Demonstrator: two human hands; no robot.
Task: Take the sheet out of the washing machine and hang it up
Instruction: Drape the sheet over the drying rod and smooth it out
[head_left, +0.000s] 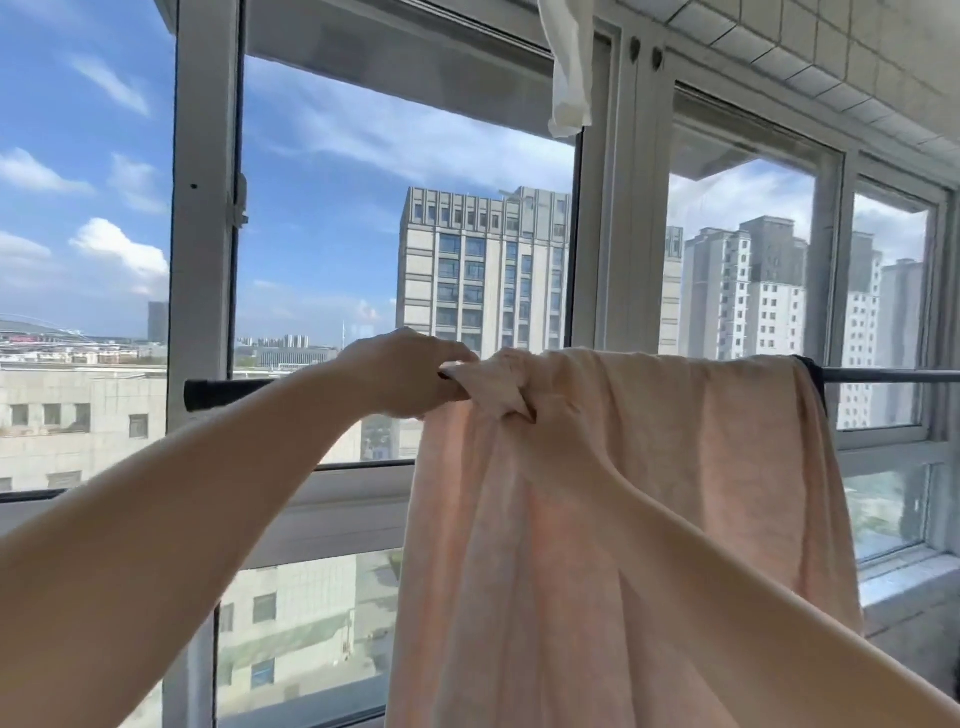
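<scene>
Fingers of the left hand (410, 371) are curled round a bunched corner of the pink sheet (597, 519), pinched right at the rod (228, 393), so that hand is clearly closed on fabric. The right arm (727, 597) is seen crossing in front of the cloth, but the right hand itself is hidden behind or in the sheet, so whether it's gripping anything can't be told.

The sheet is already draped over the black rod across the window (322, 260), hanging down on the near side, still crumpled and gathered toward the left end. So the washing machine part looks done, and the step in hand seems to be the spreading-out bit. Next move probably calls for that bunched corner to be pulled left along the bare stretch of rod until the cloth lies flat.

A white cloth (569, 67) is dangling up top. No brands, labels or readable writing can be made out anywhere.
</scene>
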